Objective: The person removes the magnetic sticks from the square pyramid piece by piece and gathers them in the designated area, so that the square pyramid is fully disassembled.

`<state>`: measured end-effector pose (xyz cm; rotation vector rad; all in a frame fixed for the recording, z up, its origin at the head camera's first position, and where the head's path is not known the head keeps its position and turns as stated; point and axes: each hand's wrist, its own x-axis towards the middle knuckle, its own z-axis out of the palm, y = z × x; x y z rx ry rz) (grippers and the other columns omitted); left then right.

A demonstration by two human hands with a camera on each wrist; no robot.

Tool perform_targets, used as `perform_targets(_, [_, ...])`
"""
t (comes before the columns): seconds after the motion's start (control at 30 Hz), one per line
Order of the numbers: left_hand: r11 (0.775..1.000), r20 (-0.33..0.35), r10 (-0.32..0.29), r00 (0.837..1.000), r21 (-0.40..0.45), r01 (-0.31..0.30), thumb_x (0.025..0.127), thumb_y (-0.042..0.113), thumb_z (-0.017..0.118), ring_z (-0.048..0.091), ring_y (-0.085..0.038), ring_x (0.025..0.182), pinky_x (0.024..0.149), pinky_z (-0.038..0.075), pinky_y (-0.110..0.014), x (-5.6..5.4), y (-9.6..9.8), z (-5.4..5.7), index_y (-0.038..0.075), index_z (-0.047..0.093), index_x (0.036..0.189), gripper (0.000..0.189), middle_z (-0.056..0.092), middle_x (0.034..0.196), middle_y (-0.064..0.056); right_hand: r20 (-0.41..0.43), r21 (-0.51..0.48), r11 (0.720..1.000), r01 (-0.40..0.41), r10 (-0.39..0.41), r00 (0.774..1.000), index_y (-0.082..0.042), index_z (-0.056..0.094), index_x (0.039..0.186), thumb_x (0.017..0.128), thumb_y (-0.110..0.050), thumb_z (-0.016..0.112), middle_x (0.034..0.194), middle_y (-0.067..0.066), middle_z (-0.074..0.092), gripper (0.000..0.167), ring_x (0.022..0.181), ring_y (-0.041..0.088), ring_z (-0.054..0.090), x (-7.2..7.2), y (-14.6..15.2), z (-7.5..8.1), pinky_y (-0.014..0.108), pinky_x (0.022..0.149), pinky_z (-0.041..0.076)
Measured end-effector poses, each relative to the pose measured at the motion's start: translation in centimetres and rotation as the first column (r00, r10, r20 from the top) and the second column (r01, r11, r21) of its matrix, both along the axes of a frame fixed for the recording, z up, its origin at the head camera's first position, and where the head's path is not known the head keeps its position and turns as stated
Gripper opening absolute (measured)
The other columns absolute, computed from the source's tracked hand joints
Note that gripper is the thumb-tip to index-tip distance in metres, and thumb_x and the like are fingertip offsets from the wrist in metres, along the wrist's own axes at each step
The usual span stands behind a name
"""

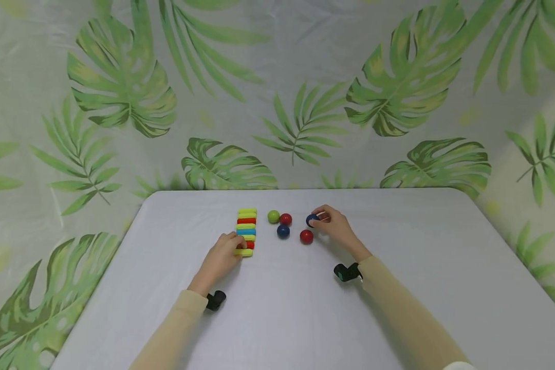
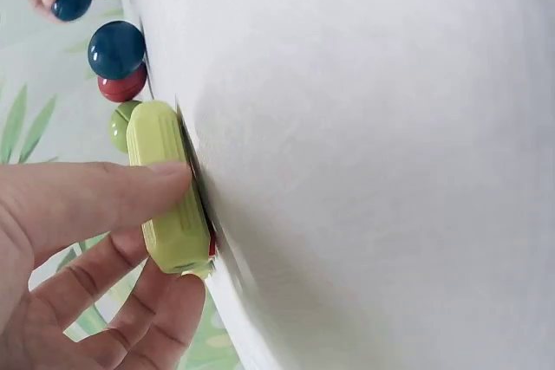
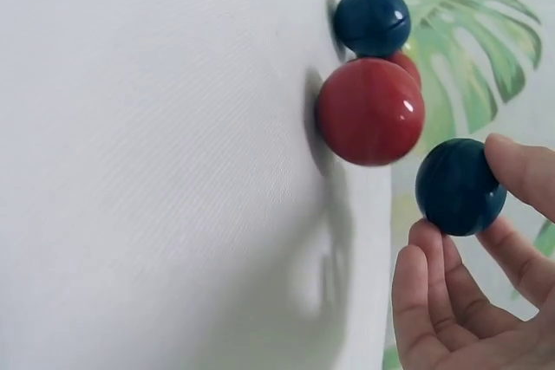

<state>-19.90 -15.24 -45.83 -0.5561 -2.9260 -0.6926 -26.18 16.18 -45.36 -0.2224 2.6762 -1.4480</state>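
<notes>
A row of coloured blocks [image 1: 246,226], yellow-green, red and light blue, runs from far to near on the white table. My left hand [image 1: 222,254] is at its near end, pinching the nearest yellow-green block [image 2: 178,236], thumb on one face and fingers behind. My right hand [image 1: 336,227] holds a dark blue ball [image 3: 460,188] between thumb and fingertips, right of the other balls. Just below it in the head view is a red ball [image 1: 307,237]. A second blue ball [image 1: 283,232], another red ball [image 1: 285,219] and a green ball [image 1: 274,216] cluster beside the blocks.
The white-covered table [image 1: 287,318] ends at a far edge in front of a leaf-patterned cloth [image 1: 305,61]. Black wrist cameras [image 1: 347,272] sit at both sleeves, close over the tabletop.
</notes>
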Motion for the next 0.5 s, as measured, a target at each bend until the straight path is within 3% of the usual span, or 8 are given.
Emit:
perform_targets(0.3, [1.000, -0.069, -0.011, 0.998, -0.016, 0.010, 0.074, -0.009, 0.075, 0.048, -0.022, 0.081, 0.070, 0.047, -0.033, 0.0, 0.5, -0.1, 0.009, 0.063, 0.085, 0.024, 0.053, 0.085, -0.001, 0.051, 0.090, 0.996, -0.017, 0.013, 0.999, -0.003, 0.057, 0.117, 0.090, -0.020, 0.067, 0.109, 0.019, 0.058, 0.033, 0.100, 0.032, 0.054, -1.5, -2.4, -0.3, 0.042, 0.083, 0.048])
perform_targets(0.5, [1.000, -0.052, -0.016, 0.999, -0.005, 0.016, 0.074, -0.008, 0.074, 0.049, -0.021, 0.083, 0.071, 0.048, -0.033, 0.0, 0.3, 0.2, 0.009, 0.064, 0.088, 0.024, 0.054, 0.087, 0.000, 0.063, 0.124, 0.992, -0.029, 0.021, 0.998, -0.003, 0.057, 0.118, 0.091, -0.022, 0.066, 0.110, 0.019, 0.059, 0.034, 0.098, 0.030, 0.055, -1.9, -2.7, -0.7, 0.041, 0.084, 0.046])
